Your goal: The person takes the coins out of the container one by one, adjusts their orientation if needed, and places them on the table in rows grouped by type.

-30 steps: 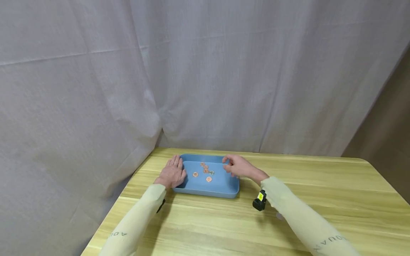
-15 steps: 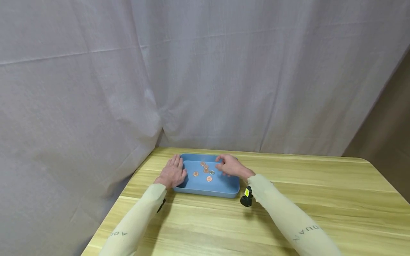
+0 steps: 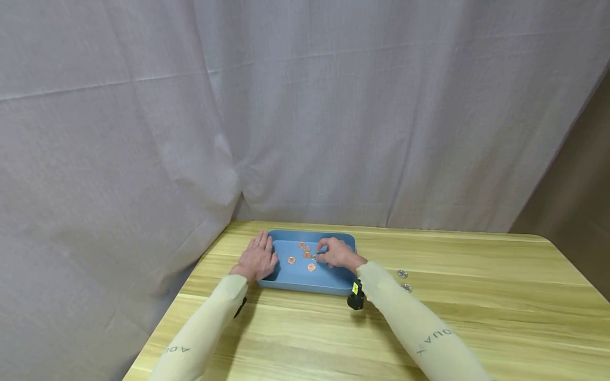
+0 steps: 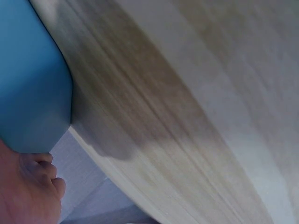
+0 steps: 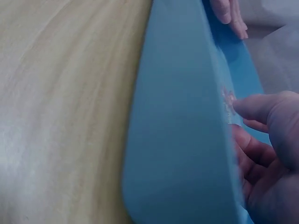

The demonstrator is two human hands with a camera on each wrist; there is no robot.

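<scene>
A wooden table [image 3: 476, 317] carries a blue tray [image 3: 305, 283] near its far left corner. The left hand [image 3: 257, 259] rests flat, fingers straight, on the tray's left rim. The right hand [image 3: 335, 254] reaches inside, fingertips pinching a silver coin [image 3: 315, 257] among copper coins [image 3: 311, 267]; two more silver coins [image 3: 402, 274] lie on the table, right of the tray.

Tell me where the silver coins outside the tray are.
In the head view, two silver coins lie on the wooden table, right of the blue tray and just beyond the right forearm.
</scene>
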